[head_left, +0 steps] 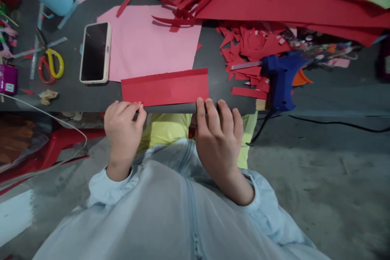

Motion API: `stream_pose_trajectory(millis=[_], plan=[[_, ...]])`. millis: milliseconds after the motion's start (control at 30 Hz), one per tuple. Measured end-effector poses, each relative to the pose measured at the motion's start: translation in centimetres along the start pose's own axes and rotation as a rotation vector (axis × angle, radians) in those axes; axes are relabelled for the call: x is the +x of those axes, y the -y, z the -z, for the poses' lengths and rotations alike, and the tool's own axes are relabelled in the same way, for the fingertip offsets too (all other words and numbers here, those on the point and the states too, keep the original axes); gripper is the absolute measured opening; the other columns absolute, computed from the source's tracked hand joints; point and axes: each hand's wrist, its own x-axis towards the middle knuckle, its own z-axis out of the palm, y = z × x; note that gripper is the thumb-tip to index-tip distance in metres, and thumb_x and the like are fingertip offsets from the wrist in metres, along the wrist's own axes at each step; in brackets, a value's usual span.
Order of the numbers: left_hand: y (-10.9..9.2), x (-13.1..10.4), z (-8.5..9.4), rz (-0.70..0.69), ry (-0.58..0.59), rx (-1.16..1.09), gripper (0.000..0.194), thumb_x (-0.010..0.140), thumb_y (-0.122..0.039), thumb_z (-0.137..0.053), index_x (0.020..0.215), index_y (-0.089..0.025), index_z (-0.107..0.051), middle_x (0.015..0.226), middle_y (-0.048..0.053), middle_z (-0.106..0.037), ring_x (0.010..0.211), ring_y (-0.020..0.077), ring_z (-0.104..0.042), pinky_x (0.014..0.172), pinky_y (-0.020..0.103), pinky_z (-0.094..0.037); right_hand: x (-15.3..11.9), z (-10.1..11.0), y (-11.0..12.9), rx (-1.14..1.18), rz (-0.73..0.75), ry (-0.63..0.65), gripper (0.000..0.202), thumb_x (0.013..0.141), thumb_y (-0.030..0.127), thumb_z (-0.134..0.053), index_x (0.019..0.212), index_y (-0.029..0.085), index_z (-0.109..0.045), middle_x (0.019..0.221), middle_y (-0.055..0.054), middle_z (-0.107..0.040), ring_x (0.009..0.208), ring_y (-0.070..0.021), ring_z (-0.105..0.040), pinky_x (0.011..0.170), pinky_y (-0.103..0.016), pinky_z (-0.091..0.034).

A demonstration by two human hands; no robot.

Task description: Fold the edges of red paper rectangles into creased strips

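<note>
A red paper strip (pixel 166 88) lies along the table's front edge, a narrow fold running along its far side. My left hand (pixel 124 124) is closed at the strip's near left corner, thumb and forefinger pinched together on its near edge. Over the near right corner rests my right hand (pixel 217 134), fingers spread, the forefinger tip touching the paper. Behind the strip is a pink sheet (pixel 152 44), partly covered by a phone (pixel 95 53) with a dark screen.
A blue glue gun (pixel 280 81) lies at the right edge beside red scraps (pixel 243 48), its black cord hanging down. Scissors (pixel 51 65) with red and yellow handles lie left. Large red sheets (pixel 274 0) cover the back right.
</note>
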Motion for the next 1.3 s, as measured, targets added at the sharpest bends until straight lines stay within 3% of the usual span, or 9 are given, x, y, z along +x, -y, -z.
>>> stream_pose_trajectory(millis=[133,267,400,500,600,833,967,1100,1300], plan=[[0.4,0.2,0.4,-0.023,0.029,-0.024,0.022,0.093,-0.035,-0.059,0.087,-0.022,-0.076,0.083,0.003,-0.074,0.082,0.02,-0.065,0.102,0.04,-0.044,0.0,0.2,-0.1,0.058,0.0,0.018,0.051,0.096,0.012,-0.045,0.147,0.012,-0.047,0.139,-0.014,-0.061,0.129,-0.0308,-0.053,0.112,-0.052,-0.038],[0.6,0.3,0.6,-0.045,0.021,-0.032,0.021,0.091,-0.037,-0.063,0.09,-0.021,-0.076,0.083,0.003,-0.074,0.083,0.021,-0.066,0.098,0.039,-0.047,0.3,0.5,-0.4,0.094,0.008,0.018,0.05,0.095,0.013,-0.047,0.145,0.014,-0.049,0.136,-0.014,-0.063,0.126,-0.0298,-0.054,0.113,-0.054,-0.036],[0.5,0.5,0.9,-0.088,0.04,-0.006,0.018,0.092,-0.032,-0.062,0.087,-0.021,-0.076,0.081,0.004,-0.072,0.08,0.0214,-0.064,0.094,0.039,-0.049,1.0,1.1,-0.3,0.09,0.018,0.01,0.046,0.093,0.016,-0.051,0.138,0.008,-0.055,0.128,-0.017,-0.065,0.119,-0.0314,-0.055,0.108,-0.055,-0.04],[0.4,0.6,1.2,-0.104,0.069,0.015,0.019,0.092,-0.029,-0.06,0.086,-0.02,-0.075,0.079,0.004,-0.069,0.078,0.022,-0.061,0.091,0.04,-0.049,1.7,1.6,0.6,0.105,0.005,-0.009,0.045,0.092,0.016,-0.051,0.136,0.006,-0.057,0.125,-0.02,-0.064,0.119,-0.0319,-0.054,0.105,-0.053,-0.044],[0.3,0.6,1.3,-0.145,0.08,0.008,0.021,0.094,-0.027,-0.056,0.085,-0.018,-0.073,0.082,0.005,-0.068,0.08,0.0222,-0.06,0.088,0.038,-0.05,2.1,1.6,2.1,0.178,0.086,0.016,0.043,0.094,0.015,-0.048,0.135,0.008,-0.058,0.126,-0.019,-0.064,0.121,-0.0298,-0.052,0.11,-0.053,-0.04],[0.0,0.4,1.6,-0.143,0.164,0.003,0.024,0.097,-0.022,-0.048,0.089,-0.016,-0.07,0.087,0.007,-0.067,0.083,0.0212,-0.061,0.076,0.033,-0.049,2.6,0.0,5.0,0.311,0.262,0.027,0.041,0.098,0.016,-0.042,0.135,0.01,-0.058,0.127,-0.015,-0.066,0.119,-0.0265,-0.054,0.112,-0.051,-0.036],[-0.2,0.2,1.7,-0.102,0.193,0.045,0.024,0.098,-0.023,-0.048,0.091,-0.017,-0.07,0.088,0.006,-0.068,0.082,0.0205,-0.062,0.074,0.031,-0.048,2.3,-1.0,5.3,0.34,0.249,0.026,0.042,0.098,0.015,-0.041,0.138,0.013,-0.057,0.13,-0.014,-0.066,0.121,-0.0263,-0.055,0.111,-0.049,-0.037],[-0.2,-0.1,1.7,-0.077,0.209,0.087,0.022,0.098,-0.025,-0.048,0.092,-0.019,-0.069,0.088,0.005,-0.068,0.082,0.0198,-0.062,0.073,0.03,-0.046,1.9,-1.5,5.3,0.29,0.259,-0.064,0.041,0.098,0.014,-0.043,0.136,0.011,-0.059,0.129,-0.011,-0.068,0.12,-0.0262,-0.057,0.11,-0.046,-0.037],[-0.2,-0.5,1.7,-0.123,0.236,0.23,0.022,0.098,-0.021,-0.046,0.102,-0.02,-0.068,0.087,0.005,-0.067,0.083,0.0207,-0.062,0.067,0.031,-0.044,1.9,-1.7,5.3,0.246,0.283,-0.116,0.041,0.097,0.012,-0.041,0.134,0.012,-0.061,0.127,-0.009,-0.07,0.119,-0.0249,-0.058,0.109,-0.043,-0.037]])
